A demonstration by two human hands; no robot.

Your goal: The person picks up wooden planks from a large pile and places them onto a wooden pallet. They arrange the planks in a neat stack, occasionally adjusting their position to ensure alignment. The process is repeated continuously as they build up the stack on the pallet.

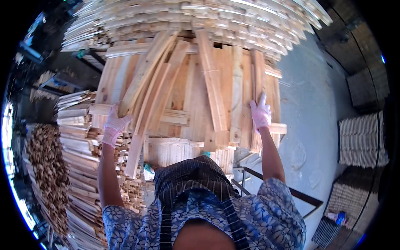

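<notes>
Both of my hands wear pale pinkish work gloves. At the left, my left hand (pixel 116 125) is closed around the near end of a long wooden plank (pixel 143 75), which slants away to the upper right. Right beside it lie narrower loose planks (pixel 156 91), one reaching down towards my body. Another loose plank (pixel 211 79) lies slanted in the middle. Over at the right, my right hand (pixel 261 113) rests on a lengthwise plank (pixel 258 68), thumb and forefinger stretched apart. Underneath is a layer of side-by-side boards (pixel 189 83), partly covered by the loose pieces.
A tall stack of boards (pixel 200 16) stands along the far side. More stacked wood (pixel 79 166) fills the left. A dark metal frame (pixel 306 196) juts out at the lower right over the grey floor (pixel 308 104). Bundled slats (pixel 361 139) stand farther right.
</notes>
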